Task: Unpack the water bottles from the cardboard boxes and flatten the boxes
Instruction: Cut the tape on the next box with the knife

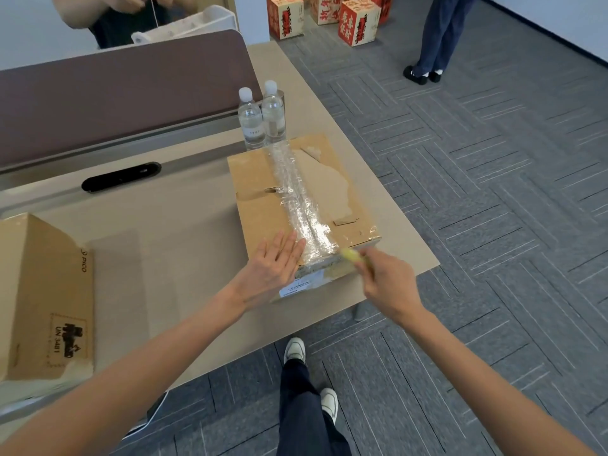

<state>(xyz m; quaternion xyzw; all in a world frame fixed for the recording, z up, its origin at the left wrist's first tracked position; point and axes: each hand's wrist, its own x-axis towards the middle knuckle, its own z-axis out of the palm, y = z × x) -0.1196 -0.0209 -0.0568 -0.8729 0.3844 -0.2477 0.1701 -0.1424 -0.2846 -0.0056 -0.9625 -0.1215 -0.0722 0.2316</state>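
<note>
Taped cardboard box (289,205) on the desk (184,258), two water bottles (261,116) just behind it. Left hand (273,268) lies flat on the lid; right hand (388,278) grips a yellow cutter (352,255) at the tape's near end.

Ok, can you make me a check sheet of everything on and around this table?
Surface: beige table.
Job's things: taped box, sealed; two water bottles upright behind it; second box at the left edge.
Clutter: black oblong gadget by the divider.
Hands: left hand flat on the taped box; right hand grips a blurred yellow tool at its near edge.
Cables: thin cord held by another person.
Surroundings: grey carpet, red boxes, someone standing.
</note>
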